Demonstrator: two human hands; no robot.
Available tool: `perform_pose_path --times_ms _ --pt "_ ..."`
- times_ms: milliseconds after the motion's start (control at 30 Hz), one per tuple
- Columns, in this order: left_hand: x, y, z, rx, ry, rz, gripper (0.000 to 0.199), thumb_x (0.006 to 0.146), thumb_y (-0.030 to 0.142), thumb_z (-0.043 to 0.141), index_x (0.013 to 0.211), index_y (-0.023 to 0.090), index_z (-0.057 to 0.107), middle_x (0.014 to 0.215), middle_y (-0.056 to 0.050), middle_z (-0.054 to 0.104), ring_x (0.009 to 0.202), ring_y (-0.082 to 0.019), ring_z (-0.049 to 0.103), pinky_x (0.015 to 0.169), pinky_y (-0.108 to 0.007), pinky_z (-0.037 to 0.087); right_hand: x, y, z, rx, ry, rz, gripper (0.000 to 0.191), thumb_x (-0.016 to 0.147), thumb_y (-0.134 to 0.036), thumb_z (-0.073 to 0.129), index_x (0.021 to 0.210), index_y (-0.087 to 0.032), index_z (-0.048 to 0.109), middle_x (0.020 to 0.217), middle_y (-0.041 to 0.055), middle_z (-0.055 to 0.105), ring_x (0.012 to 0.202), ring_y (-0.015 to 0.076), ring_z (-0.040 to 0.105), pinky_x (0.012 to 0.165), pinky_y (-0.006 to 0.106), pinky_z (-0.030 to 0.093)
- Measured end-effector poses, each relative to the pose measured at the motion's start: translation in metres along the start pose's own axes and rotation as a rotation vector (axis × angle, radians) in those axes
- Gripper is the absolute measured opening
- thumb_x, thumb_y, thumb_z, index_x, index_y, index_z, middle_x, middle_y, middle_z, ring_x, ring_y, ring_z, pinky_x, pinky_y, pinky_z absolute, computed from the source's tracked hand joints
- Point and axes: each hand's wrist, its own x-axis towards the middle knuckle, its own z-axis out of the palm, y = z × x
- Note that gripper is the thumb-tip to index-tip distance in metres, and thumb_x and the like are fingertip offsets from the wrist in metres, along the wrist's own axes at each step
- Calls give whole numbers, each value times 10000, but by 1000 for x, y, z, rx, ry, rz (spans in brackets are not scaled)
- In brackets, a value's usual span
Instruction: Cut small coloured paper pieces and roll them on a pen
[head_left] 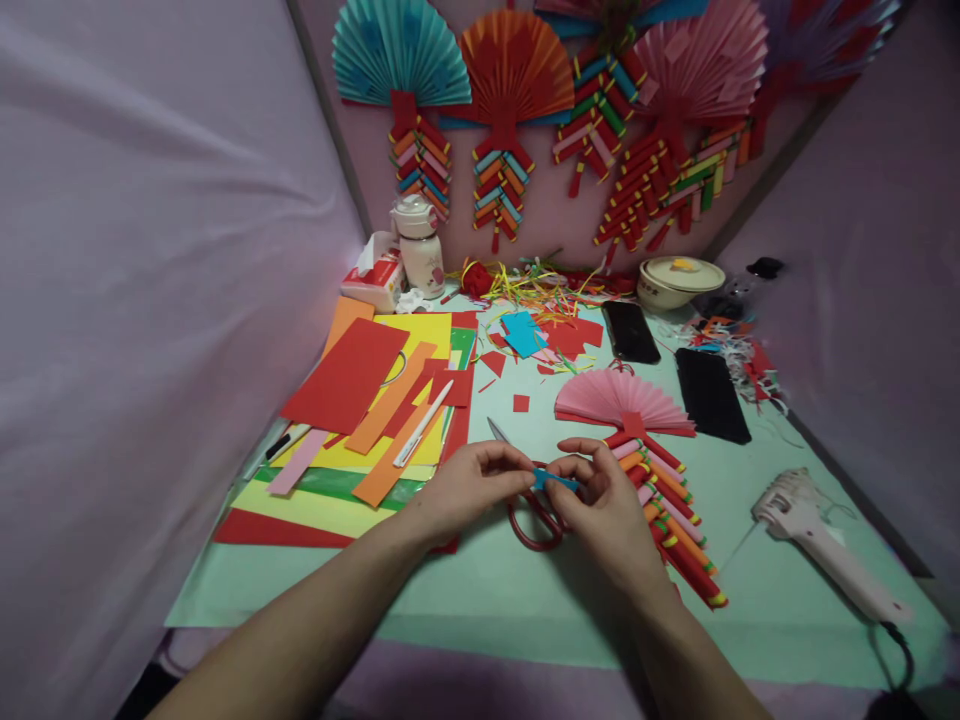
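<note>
Between the fingertips of both hands is a small piece of blue paper (pixel 553 481). My left hand (pixel 480 487) pinches its left end; my right hand (pixel 600 500) holds its right end with thumb and fingers. Below them lie red-handled scissors (pixel 534 528), partly hidden by the hands, with the blade tip pointing up and left. Just right of my right hand rests a pink paper fan (pixel 626 400) with a string of rolled-paper firecrackers (pixel 667 510). A small red paper square (pixel 521 403) lies beyond the scissors.
Coloured paper sheets (pixel 352 380) and a white pen (pixel 424 424) lie left. A glue gun (pixel 825 545) with a cord sits right. Two phones (pixel 712 395), a lidded bowl (pixel 679 283), a bottle (pixel 421 255), tissues (pixel 375 278) and paper scraps (pixel 540 285) stand farther back. Paper fans (pixel 517 75) hang behind.
</note>
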Motion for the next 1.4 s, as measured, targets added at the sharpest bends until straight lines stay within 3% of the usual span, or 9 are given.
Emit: perform_pose_path --times_ms 133,500,767,967,1067,1200,1300,1400 --pt "-2 2 4 82 49 22 145 661 204 752 774 153 677 760 -17 676 716 -123 602 705 -254 456 -1 4 1 -41 -23 -40 382 755 -247 708 1061 -242 479 782 -17 647 752 166 608 634 264 426" --pt "-3 1 8 114 119 71 120 671 240 734 715 152 666 720 -14 656 699 -128 586 692 -254 450 -1 6 2 -25 -4 -16 429 723 -228 726 1072 -252 478 806 -16 650 758 163 609 645 261 436" --pt "-3 4 8 108 80 59 113 669 224 731 729 154 665 713 -8 655 686 -122 582 679 -250 445 -2 5 2 -14 -40 -11 410 755 -249 706 1069 -256 442 796 -28 647 705 149 603 586 249 409" --pt "-4 2 6 227 69 59 113 682 255 720 714 150 690 681 -20 666 652 -126 569 640 -251 424 0 6 2 -85 -72 -38 393 768 -262 674 1069 -251 421 787 -34 632 728 159 609 658 274 447" --pt "-3 3 0 236 143 139 129 695 283 718 704 157 692 683 -21 666 662 -131 571 652 -257 426 0 5 -2 -299 2 -193 377 788 -310 664 1087 -231 449 901 17 637 834 195 611 768 337 474" --pt "4 5 -14 41 410 280 187 707 352 742 718 174 687 688 -4 676 693 -125 600 710 -252 449 -7 1 -5 -925 23 -427 195 873 -306 611 1024 -192 563 1021 95 606 989 269 551 866 414 438" --pt "10 5 -22 -150 476 279 222 680 372 778 722 172 690 683 -3 692 689 -119 618 714 -244 461 -13 2 0 -1304 -62 -340 95 866 -208 619 948 -159 613 933 112 617 902 296 572 780 408 444" --pt "12 6 -22 -281 467 236 248 629 355 821 710 161 690 668 -9 699 681 -116 629 705 -233 467 -13 1 8 -1460 -120 -248 132 821 -160 660 947 -134 630 911 125 640 862 308 599 715 377 435"
